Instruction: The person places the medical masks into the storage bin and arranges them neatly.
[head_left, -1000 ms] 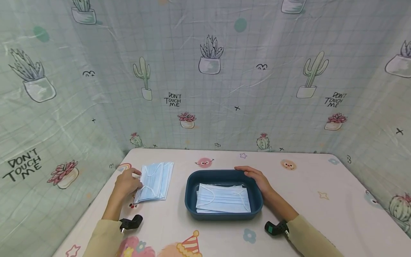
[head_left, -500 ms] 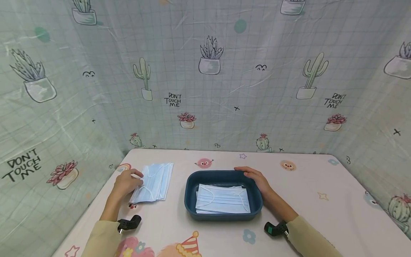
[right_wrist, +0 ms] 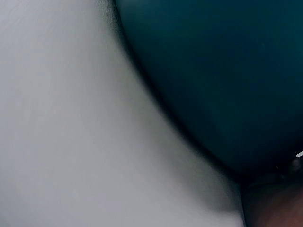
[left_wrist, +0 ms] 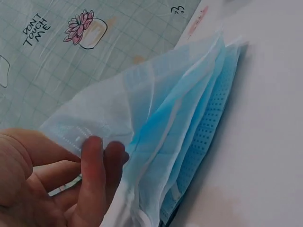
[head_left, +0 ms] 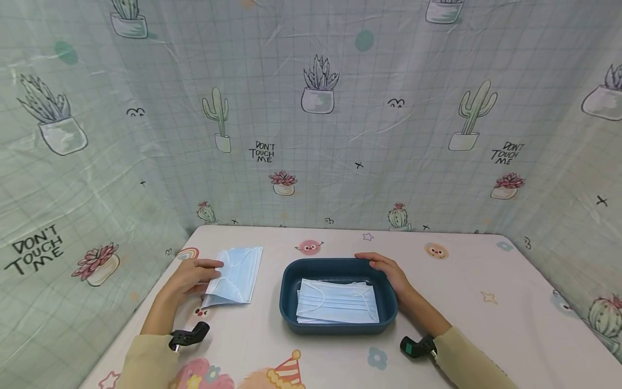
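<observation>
A pale, grey-green cloth (head_left: 413, 173) hangs like a wall in front of both hands and also at their two sides. It has thin grid lines, some creases, drawn plants in pots and the words "Don't touch me". The table (head_left: 454, 302) spreads below the hands; its top is whitish, with pictures printed on it, and its far edge lies beyond the fingers, close to the cloth.

The dark blue box (head_left: 340, 329) stands on the table, directly at the left side of the right hand (head_left: 392, 272) and well apart from the left hand. The right hand rests at the far corner of this box; its fingers look relaxed, and one lies nearly straight along the rim. The flat masks (head_left: 336, 302) are inside the box, nearer to the person than the right fingers.

A second pile of masks (head_left: 250, 270) is on the table, just to the right of the left hand (head_left: 190, 276). The left hand pinches the edge of the top mask (head_left: 230, 289); in the left wrist view this edge is raised, and the layers below open like a fan.

Behind each hand, near the sleeve, sits a small black device (head_left: 189, 336). A rainbow print (head_left: 188, 253) is just beyond the left hand, and an orange face print (head_left: 436, 249) is to the right of the right hand.
</observation>
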Motion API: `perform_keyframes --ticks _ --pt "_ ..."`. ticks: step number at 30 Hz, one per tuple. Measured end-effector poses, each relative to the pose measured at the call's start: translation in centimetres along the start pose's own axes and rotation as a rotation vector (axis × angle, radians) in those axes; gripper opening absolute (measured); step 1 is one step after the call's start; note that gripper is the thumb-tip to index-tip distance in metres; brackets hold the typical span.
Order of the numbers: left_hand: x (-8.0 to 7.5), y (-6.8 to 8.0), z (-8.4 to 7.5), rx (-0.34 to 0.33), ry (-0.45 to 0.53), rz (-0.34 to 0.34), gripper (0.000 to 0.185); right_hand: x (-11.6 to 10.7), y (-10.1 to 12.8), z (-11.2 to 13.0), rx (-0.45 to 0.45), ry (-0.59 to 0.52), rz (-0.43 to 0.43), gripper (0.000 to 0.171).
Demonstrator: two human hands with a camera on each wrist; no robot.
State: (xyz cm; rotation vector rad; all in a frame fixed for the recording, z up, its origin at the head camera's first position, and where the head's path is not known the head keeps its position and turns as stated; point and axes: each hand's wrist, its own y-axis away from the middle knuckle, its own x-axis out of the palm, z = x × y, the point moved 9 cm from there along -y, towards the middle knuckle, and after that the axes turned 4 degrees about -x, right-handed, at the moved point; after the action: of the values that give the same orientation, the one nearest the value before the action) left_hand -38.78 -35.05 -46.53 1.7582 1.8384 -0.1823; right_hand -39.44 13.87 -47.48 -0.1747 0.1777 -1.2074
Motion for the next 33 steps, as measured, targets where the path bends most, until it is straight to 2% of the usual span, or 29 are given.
perform_keyframes --ticks 4,13,33 --pt "0.3 0.1 -0.2 0.003 0.054 0.049 0.048 0.0 0.1 0.1 -0.003 0.004 0.0 0.044" --pt "0.8 0.6 -2.1 0.092 0.082 0.107 0.053 0.0 0.1 0.2 -0.008 0.008 0.003 0.044" --pt "1.0 3.7 -8.4 0.269 0.111 0.05 0.057 -0.1 -0.1 0.0 0.0 0.017 -0.006 0.044"
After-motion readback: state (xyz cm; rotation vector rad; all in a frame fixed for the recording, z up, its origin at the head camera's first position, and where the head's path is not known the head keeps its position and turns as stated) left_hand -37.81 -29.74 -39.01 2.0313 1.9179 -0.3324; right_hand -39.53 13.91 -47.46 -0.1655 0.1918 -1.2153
